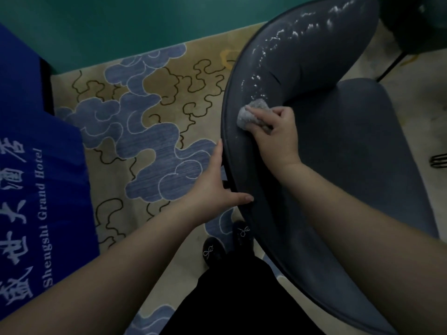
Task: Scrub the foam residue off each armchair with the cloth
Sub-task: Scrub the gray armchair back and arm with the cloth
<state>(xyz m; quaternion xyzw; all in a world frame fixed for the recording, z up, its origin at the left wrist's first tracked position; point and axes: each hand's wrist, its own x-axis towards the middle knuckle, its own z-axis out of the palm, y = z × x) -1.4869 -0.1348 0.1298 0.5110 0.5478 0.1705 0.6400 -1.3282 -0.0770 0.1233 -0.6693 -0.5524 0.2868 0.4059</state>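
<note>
A dark grey-blue armchair (350,146) with a curved back fills the right side. White foam residue (285,37) streaks the upper inner face of its backrest, toward the far end. My right hand (275,134) presses a bunched grey cloth (251,113) against the backrest just below the foam. My left hand (217,184) rests flat on the outer rim of the backrest, thumb on top of the edge and fingers spread, holding nothing.
A beige carpet (145,112) with blue cloud shapes lies under the chair. A blue cloth with white hotel lettering (36,189) drapes at the left. A green wall (121,25) runs along the far side. My black shoes (227,240) stand beside the chair.
</note>
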